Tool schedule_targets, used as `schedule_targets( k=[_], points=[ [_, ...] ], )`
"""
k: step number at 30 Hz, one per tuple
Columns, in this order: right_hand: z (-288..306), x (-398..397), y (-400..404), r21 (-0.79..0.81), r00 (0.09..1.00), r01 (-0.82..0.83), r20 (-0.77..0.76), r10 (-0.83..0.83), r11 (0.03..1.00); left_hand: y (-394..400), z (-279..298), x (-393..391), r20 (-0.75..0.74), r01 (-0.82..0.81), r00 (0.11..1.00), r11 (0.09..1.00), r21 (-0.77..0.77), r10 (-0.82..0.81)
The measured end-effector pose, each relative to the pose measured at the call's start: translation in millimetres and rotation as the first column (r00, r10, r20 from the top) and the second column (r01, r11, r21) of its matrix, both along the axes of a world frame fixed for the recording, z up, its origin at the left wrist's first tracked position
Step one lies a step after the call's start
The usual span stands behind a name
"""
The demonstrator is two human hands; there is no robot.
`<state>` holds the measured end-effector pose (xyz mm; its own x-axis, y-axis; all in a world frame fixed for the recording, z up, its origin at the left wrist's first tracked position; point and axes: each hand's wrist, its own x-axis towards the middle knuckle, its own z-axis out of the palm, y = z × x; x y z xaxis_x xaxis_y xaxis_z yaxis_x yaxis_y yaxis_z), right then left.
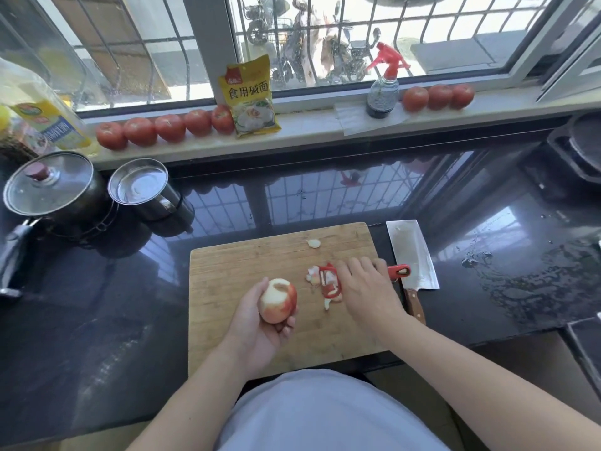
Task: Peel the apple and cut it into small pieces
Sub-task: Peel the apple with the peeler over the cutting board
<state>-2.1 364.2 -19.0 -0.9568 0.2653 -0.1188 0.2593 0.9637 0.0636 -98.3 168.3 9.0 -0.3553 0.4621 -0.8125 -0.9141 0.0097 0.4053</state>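
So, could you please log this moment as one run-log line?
left hand: holds part-peeled apple | right hand: on red peeler, board | cleaver: idle

Bare forearms, no sleeves in view; pale grey-white top (325, 415) below.

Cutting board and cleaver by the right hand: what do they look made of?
Cutting board: looks like bamboo or wood, matte, with pale parallel grain strips. Cleaver: bright, reflective blade, probably steel; brown handle looks wooden, with rivets.

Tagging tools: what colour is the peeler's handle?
Red; the peeler handle shows beside the right hand, head view.
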Motion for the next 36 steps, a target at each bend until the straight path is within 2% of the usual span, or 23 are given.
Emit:
schedule_targets(
  k=[2, 5, 7, 12, 14, 17, 21, 24, 27, 29, 31, 34, 36],
  points=[
    [9.6, -2.0, -12.6, -0.093, 0.972, -0.191, -0.159, 0.175, 0.977, 1.6, -1.6, 1.0, -0.032, 0.036, 0.999, 0.996, -0.078, -0.038],
    [20.8, -2.3, -32.8, -0.061, 0.885, -0.382, -0.311, 0.346, 0.922, 3.2, -3.0, 2.9, -0.083, 0.079, 0.992, 0.982, -0.169, -0.094],
    [21.8, -4.5, -38.0, -0.011, 0.87, -0.396, -0.326, 0.371, 0.918, 5.1, -1.4, 4.2, -0.106, 0.084, 0.989, 0.977, -0.194, -0.106],
    [11.6, -11.9, -43.4, 0.041, 0.881, -0.234, -0.415, 0.229, 0.971, 5.5, 2.0, 8.3, -0.105, 0.099, 0.987, 0.978, -0.185, -0.12],
    [1.8, -13.5, -30.6, 0.061, 0.925, -0.168, -0.336, 0.179, 0.984, 2.0, 0.0, 9.0, -0.092, 0.104, 0.988, 0.978, -0.183, -0.122],
    [-19.1, -10.1, 2.1, 0.112, 0.996, -0.029, -0.079, 0.038, 0.993, -1.7, 2.7, 12.0, -0.062, 0.095, 0.992, 0.979, -0.179, -0.107],
    [-29.9, -6.1, 5.6, 0.082, 0.983, 0.071, 0.16, -0.084, 0.994, -5.8, 5.1, 10.2, 0.008, 0.098, 0.995, 0.988, -0.117, -0.097],
    [-25.6, -7.8, 0.0, 0.101, 0.979, 0.083, 0.178, -0.1, 0.991, -5.8, 3.5, 7.4, 0.065, 0.079, 0.995, 0.994, -0.073, -0.075],
    [-29.0, -6.9, 3.5, 0.103, 0.978, 0.087, 0.182, -0.105, 0.991, -7.2, 2.8, 5.8, 0.061, 0.066, 0.996, 0.995, -0.075, -0.061],
    [-21.4, -4.9, 2.5, 0.066, 0.987, 0.109, 0.115, -0.116, 0.992, -9.5, 2.9, 5.2, 0.021, 0.096, 0.995, 0.993, -0.069, -0.094],
    [-9.0, -1.6, 0.2, 0.01, 0.996, 0.071, -0.047, -0.071, 0.997, -10.7, 5.5, 4.5, -0.021, 0.123, 0.992, 0.991, -0.053, -0.125],
    [12.9, 5.5, -10.1, -0.084, 0.93, -0.083, -0.364, 0.048, 0.993, -13.9, 4.0, 3.8, -0.035, 0.139, 0.99, 0.99, 0.033, -0.137],
    [23.9, 6.1, -21.3, -0.09, 0.899, -0.143, -0.429, 0.092, 0.986, -17.0, 2.5, 3.3, -0.052, 0.152, 0.988, 0.979, 0.137, -0.147]
  ],
)
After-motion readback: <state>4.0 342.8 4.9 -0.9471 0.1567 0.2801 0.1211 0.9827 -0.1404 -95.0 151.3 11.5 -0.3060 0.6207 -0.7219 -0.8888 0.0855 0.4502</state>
